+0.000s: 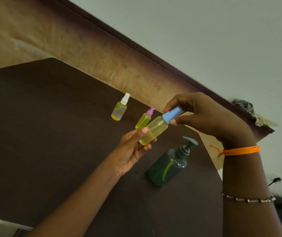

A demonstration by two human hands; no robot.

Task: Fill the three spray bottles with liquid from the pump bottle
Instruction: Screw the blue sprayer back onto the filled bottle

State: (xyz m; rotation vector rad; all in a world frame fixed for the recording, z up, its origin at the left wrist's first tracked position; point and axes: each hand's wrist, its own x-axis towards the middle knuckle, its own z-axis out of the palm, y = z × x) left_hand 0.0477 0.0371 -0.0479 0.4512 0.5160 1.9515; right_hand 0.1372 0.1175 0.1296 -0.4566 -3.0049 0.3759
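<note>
Above the dark table, my left hand holds the lower body of a spray bottle with yellow liquid. My right hand grips that bottle's blue spray cap with thumb and fingers. A second spray bottle with a pink cap stands just behind it, partly hidden. Farther left stands a third spray bottle with a white cap, also holding yellow liquid. The dark green pump bottle stands on the table below my hands, with some liquid at its bottom.
The table's right edge runs close to the pump bottle. A tan floor strip and a dark skirting lie beyond the table. A grey crumpled thing lies by the wall at right. A black cable end shows at far right.
</note>
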